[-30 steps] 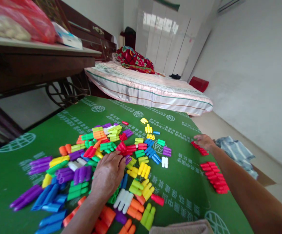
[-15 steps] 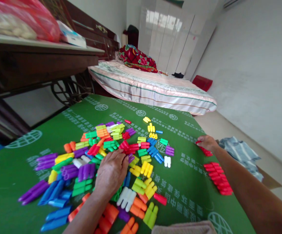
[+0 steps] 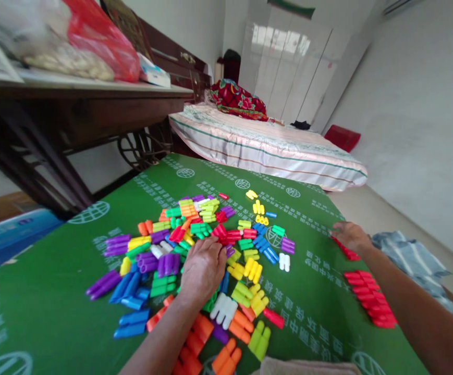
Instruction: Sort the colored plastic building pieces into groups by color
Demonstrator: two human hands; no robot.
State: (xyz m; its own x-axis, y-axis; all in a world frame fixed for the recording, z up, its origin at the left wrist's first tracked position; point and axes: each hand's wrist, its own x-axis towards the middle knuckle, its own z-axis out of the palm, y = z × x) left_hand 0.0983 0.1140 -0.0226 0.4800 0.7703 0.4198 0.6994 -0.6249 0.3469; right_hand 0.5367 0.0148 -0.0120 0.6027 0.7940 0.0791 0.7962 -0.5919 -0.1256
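My left hand (image 3: 205, 263) rests in the middle of a pile of coloured plastic bullet-shaped building blocks. Its fingers curl down beside red blocks (image 3: 230, 237), and the fingertips are hidden. A purple block (image 3: 230, 251) shows right by those fingers. Out at the right side of the table, my right hand (image 3: 349, 237) is closed at a red block (image 3: 336, 239), with more red blocks (image 3: 352, 255) under its palm. Nearer to me lies a stacked row of red blocks (image 3: 370, 299), just left of my right forearm.
The green table (image 3: 312, 312) has printed globes and lettering. Yellow blocks (image 3: 258, 207) and white blocks (image 3: 284, 262) lie at the pile's right. A bed (image 3: 273, 146) stands beyond, a wooden desk (image 3: 124, 109) at left, and a striped cloth (image 3: 409, 265) at right.
The view has swung left, so everything sits farther right. My right hand has lowered over the red blocks at the table's side. My left hand stays on the pile.
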